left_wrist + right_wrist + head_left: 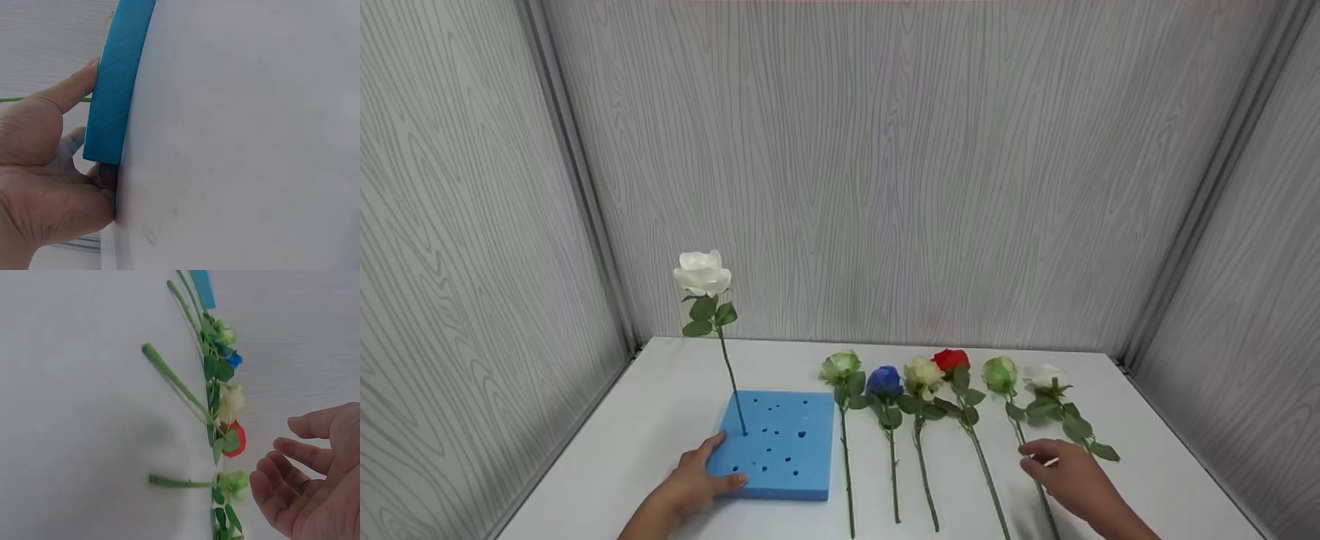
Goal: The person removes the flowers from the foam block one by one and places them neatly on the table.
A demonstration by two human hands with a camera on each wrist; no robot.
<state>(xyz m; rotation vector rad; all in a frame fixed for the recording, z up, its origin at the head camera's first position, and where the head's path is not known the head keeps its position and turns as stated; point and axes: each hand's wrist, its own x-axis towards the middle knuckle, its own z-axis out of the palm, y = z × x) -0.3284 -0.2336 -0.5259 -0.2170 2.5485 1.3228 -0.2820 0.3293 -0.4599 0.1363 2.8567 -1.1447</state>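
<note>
A blue foam block (780, 480) with several holes lies on the table, a white rose (703, 274) standing upright in it. My left hand (690, 480) holds the block by its near left corner, thumb on top and fingers along the left side; the left wrist view shows the block's edge (115, 84) between them. Above the stem of a green rose (1000, 373), my right hand (1065, 476) hovers with loosely bent fingers. Nothing is held in it, and the right wrist view shows its fingers apart from the green rose (232, 481).
Right of the block, several roses lie in a row, stems toward me: pale green (841, 367), blue (884, 381), cream (923, 373), red (952, 360) and, far right, white (1044, 376). Grey wood-grain panels (870, 172) enclose the white table (607, 450).
</note>
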